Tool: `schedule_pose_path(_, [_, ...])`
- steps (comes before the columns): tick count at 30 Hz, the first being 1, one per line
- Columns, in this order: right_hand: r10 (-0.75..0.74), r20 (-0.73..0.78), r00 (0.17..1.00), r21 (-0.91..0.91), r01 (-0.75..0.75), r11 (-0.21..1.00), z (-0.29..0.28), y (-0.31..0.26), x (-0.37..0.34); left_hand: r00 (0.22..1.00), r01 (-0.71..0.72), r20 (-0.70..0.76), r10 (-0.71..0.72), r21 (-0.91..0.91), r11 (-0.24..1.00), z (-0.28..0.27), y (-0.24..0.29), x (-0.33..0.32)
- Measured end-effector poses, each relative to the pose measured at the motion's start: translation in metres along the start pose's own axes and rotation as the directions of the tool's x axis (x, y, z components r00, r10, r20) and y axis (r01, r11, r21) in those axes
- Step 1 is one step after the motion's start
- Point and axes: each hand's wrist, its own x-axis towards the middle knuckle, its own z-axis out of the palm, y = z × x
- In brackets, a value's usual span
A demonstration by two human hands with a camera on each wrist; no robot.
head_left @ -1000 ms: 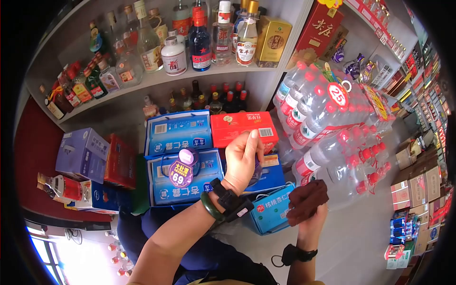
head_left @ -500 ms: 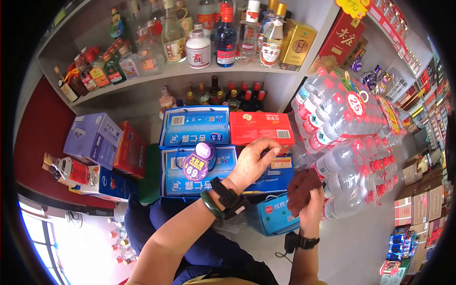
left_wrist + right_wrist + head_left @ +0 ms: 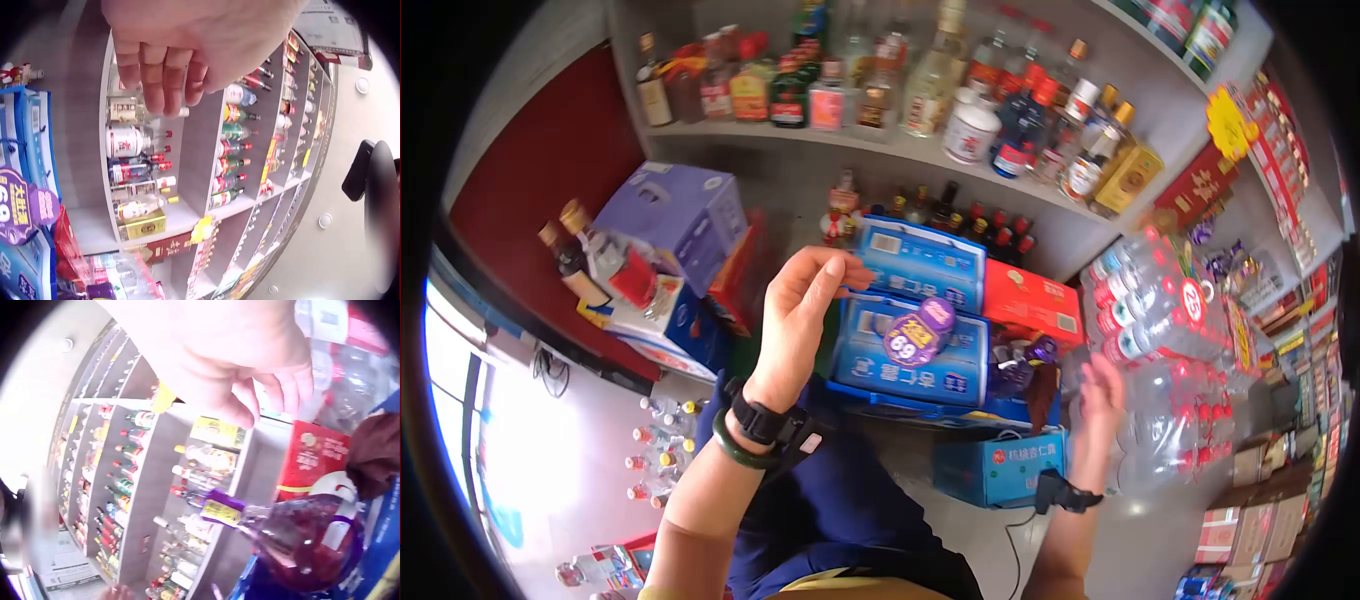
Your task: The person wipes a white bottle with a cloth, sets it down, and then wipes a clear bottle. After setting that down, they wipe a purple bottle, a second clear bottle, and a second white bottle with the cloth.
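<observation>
My left hand (image 3: 798,318) hovers over the left edge of the blue drink cartons (image 3: 870,358) with relaxed fingers and nothing in it. To the right, my right hand (image 3: 1098,405) is blurred and holds nothing; its fingers hang loosely bent in the right wrist view. A dark brown cloth (image 3: 1043,397) lies on the cartons close to that hand. Beside the cloth is a round glass bottle (image 3: 306,550) of dark red liquid with a purple wrapped neck. A purple price tag (image 3: 912,340) reading 69 sits on the front carton.
A red carton (image 3: 1030,303) lies behind the bottle, and a light blue box (image 3: 1000,468) stands on the floor in front. Packs of water bottles (image 3: 1165,425) are at the right. A purple box (image 3: 670,220) and liquor bottles (image 3: 615,260) stand left. Shelved bottles (image 3: 925,90) line the back.
My right hand has let go of the brown cloth, which now lies on the cartons. The left hand has moved left, away from the bottle, and the head view has turned leftward.
</observation>
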Motion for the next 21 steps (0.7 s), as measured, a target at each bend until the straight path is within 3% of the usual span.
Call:
schedule_pose_path(2, [-0.03, -0.056, 0.998, -0.031, 0.028, 0.999, 0.046, -0.074, -0.015, 0.997, -0.025, -0.078, 0.023, -0.021, 0.999, -0.029, -0.008, 0.002])
schedule_pose_path(3, [-0.041, -0.033, 0.999, -0.035, 0.04, 0.999, 0.067, -0.099, -0.021, 0.991, -0.035, -0.13, 0.016, -0.147, 0.989, -0.041, -0.014, 0.002])
schedule_pose_path(5, [-0.136, 0.157, 0.978, 0.041, 0.131, 0.99, 0.104, -0.138, -0.032, 0.963, -0.048, -0.267, -0.033, -0.293, 0.955, -0.058, -0.018, 0.003])
schedule_pose_path(6, [-0.148, 0.168, 0.975, 0.032, 0.145, 0.989, 0.127, -0.157, -0.038, 0.947, -0.077, -0.321, -0.029, -0.313, 0.947, -0.07, -0.024, 0.003])
schedule_pose_path(8, [-0.206, 0.46, 0.864, 0.049, 0.207, 0.977, 0.18, -0.187, -0.047, 0.925, -0.115, -0.38, -0.024, -0.34, 0.933, -0.092, -0.036, 0.004])
schedule_pose_path(11, [-0.181, 0.696, 0.695, 0.011, 0.242, 0.97, 0.265, -0.21, -0.047, 0.86, -0.066, -0.483, -0.167, -0.429, 0.901, -0.119, -0.056, -0.001])
schedule_pose_path(13, [-0.09, 0.839, 0.537, -0.047, 0.236, 0.971, 0.326, -0.21, -0.036, 0.846, -0.019, -0.477, -0.238, -0.472, 0.881, -0.131, -0.076, -0.008])
schedule_pose_path(15, [0.044, 0.915, 0.402, -0.16, 0.259, 0.953, 0.386, -0.188, -0.016, 0.757, 0.108, -0.517, -0.399, -0.504, 0.857, -0.133, -0.087, -0.012])
schedule_pose_path(18, [0.185, 0.909, 0.373, -0.333, 0.387, 0.86, 0.464, -0.126, 0.025, 0.79, 0.102, -0.437, -0.43, -0.598, 0.795, -0.131, -0.081, -0.01])
schedule_pose_path(21, [0.192, 0.907, 0.375, -0.404, 0.645, 0.648, 0.511, -0.035, 0.085, 0.795, 0.131, -0.393, -0.462, -0.632, 0.764, -0.135, -0.069, -0.007])
